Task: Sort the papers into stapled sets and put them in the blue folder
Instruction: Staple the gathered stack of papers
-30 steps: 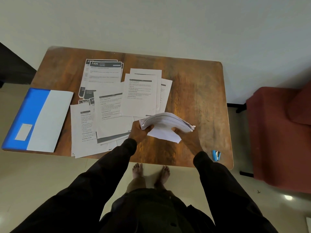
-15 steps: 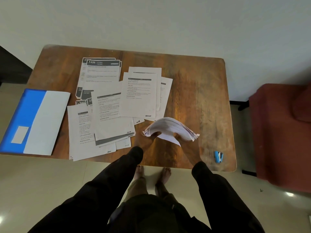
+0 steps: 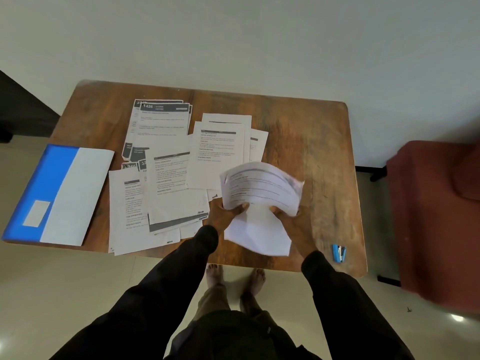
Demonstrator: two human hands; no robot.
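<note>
I hold a bundle of papers [image 3: 262, 188] in both hands above the near right part of the wooden surface [image 3: 311, 141]. My left hand [image 3: 228, 211] grips the bundle's near left edge with the thumb on top, and my right hand [image 3: 293, 222] grips its near right edge the same way. The top sheet bows upward and its print is blurred. A plain sheet [image 3: 257, 235] hangs from under the bundle toward me, between my wrists. The other papers [image 3: 166, 183] lie spread over the middle and left of the surface in overlapping piles: one with dark headers at the far side, one just beyond the bundle, and more toward the near edge, where a few corners stick out past it. The blue folder [image 3: 52, 193] lies closed at the left end, blue along its left side and pale grey on the rest, partly hanging off the surface. A small blue stapler [image 3: 339, 253] rests near the front right corner, apart from my right hand. A red chair [image 3: 436, 216] stands to the right.
</note>
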